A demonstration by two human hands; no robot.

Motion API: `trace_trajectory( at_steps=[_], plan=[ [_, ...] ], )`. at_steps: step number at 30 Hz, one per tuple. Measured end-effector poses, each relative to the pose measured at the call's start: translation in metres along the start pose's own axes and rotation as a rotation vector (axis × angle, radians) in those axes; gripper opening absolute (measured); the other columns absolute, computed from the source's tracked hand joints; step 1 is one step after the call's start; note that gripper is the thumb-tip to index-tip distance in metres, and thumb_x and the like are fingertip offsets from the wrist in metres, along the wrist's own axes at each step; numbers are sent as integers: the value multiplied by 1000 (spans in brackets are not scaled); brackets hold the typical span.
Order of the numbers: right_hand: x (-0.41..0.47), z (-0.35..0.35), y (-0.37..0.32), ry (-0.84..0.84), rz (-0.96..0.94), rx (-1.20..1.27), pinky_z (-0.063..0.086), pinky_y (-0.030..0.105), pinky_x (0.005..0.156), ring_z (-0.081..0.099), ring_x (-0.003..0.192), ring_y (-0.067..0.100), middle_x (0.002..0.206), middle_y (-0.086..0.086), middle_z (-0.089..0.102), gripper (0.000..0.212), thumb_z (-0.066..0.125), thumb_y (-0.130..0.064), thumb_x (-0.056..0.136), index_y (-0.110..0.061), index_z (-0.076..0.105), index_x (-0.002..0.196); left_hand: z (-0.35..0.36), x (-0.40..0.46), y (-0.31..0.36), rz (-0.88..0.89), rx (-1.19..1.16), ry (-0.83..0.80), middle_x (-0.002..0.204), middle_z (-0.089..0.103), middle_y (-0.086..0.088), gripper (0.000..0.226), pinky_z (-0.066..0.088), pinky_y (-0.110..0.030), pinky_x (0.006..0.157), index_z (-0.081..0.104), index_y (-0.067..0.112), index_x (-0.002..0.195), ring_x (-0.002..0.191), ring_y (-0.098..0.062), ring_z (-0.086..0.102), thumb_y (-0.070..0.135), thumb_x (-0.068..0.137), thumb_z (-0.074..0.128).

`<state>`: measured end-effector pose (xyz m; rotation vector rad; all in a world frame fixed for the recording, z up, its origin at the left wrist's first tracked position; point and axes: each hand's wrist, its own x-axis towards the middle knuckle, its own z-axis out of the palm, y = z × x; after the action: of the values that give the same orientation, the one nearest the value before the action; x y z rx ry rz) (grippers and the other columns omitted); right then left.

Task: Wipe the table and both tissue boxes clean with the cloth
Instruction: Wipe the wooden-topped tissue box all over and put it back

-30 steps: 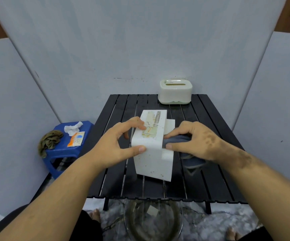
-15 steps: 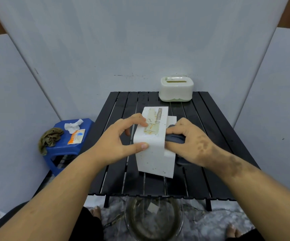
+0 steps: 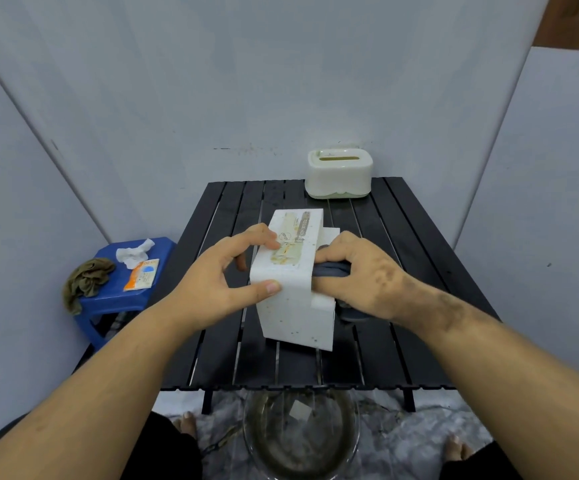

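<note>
A white speckled tissue box stands on edge in the middle of the black slatted table. My left hand grips its left side, thumb on the near top edge and fingers on the labelled face. My right hand holds a dark grey cloth bunched against the box's right side. Part of the cloth hangs below my wrist. A second, cream and pale green tissue box sits at the table's far right edge.
A blue stool at the left carries an olive rag, a crumpled tissue and an orange packet. A glass bowl of murky water stands on the floor under the near table edge. Grey panels wall in the table.
My right hand with the cloth has slid along the box's right side, toward the near end and then a little back. My left hand keeps its grip.
</note>
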<state>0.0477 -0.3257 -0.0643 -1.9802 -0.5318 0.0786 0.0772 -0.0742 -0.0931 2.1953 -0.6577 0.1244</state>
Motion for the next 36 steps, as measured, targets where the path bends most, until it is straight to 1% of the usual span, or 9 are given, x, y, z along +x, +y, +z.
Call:
trace_trajectory(
  at_steps=[4, 9, 14, 19, 24, 27, 30, 34, 36],
  plan=[
    [-1, -22, 7, -178, 67, -136, 58, 31, 82, 59, 99, 5, 104, -13, 55, 26, 78, -24, 79, -43, 73, 97, 0, -2, 1, -2, -17, -3, 146, 49, 19, 57, 44, -29, 87, 58, 42, 129, 97, -20, 56, 54, 76, 74],
    [6, -5, 10, 23, -1, -165, 45, 20, 93, 56, 100, 1, 98, -17, 50, 31, 77, -23, 80, -47, 70, 97, 1, 0, 2, 2, -27, -1, 148, 49, 17, 56, 48, -36, 89, 59, 39, 129, 99, -22, 56, 51, 77, 75],
    [-7, -25, 14, -128, 43, -187, 48, 20, 88, 59, 94, -1, 95, -22, 54, 28, 79, -23, 79, -38, 74, 102, 0, -2, 2, 8, -13, -4, 148, 47, 23, 54, 50, -39, 92, 58, 43, 129, 102, -24, 58, 50, 78, 74],
    [-2, -16, 19, 77, 36, -215, 46, 17, 78, 56, 87, -3, 90, -18, 51, 30, 77, -23, 80, -50, 69, 92, 2, -1, 4, -2, -43, 0, 146, 49, 22, 53, 47, -33, 93, 59, 40, 128, 94, -18, 56, 47, 77, 75],
    [-5, -14, 13, -74, 37, -167, 46, 15, 88, 58, 92, -2, 93, -20, 53, 26, 79, -18, 78, -33, 74, 99, 1, -1, 4, -1, -34, 0, 147, 47, 24, 54, 49, -34, 91, 59, 41, 128, 98, -24, 57, 50, 77, 74],
    [-2, -28, 19, 35, 44, -233, 44, 19, 89, 57, 90, 2, 92, -17, 54, 28, 77, -16, 80, -38, 74, 97, 3, -1, 4, -2, -45, -2, 146, 47, 27, 53, 47, -30, 90, 59, 41, 128, 100, -23, 57, 50, 77, 73],
    [1, -8, 17, 149, 9, -296, 41, 12, 88, 56, 94, 3, 100, -9, 51, 23, 75, -20, 82, -32, 72, 102, 4, -1, 4, -9, -59, 4, 145, 47, 27, 54, 47, -27, 90, 59, 40, 128, 98, -21, 57, 51, 76, 74],
    [-4, -11, 16, 0, -2, -252, 41, 11, 92, 57, 97, 2, 101, -13, 52, 25, 76, -17, 81, -25, 73, 105, 4, -1, 4, 1, -68, 4, 146, 48, 24, 54, 48, -28, 88, 60, 38, 127, 96, -21, 56, 50, 76, 74],
    [-3, -22, 19, 47, 32, -256, 41, 11, 89, 57, 95, 1, 99, -11, 53, 24, 75, -16, 81, -30, 73, 100, 6, 0, 5, 9, -70, 4, 145, 49, 25, 53, 49, -30, 89, 60, 39, 126, 95, -21, 56, 50, 76, 74]
  ],
)
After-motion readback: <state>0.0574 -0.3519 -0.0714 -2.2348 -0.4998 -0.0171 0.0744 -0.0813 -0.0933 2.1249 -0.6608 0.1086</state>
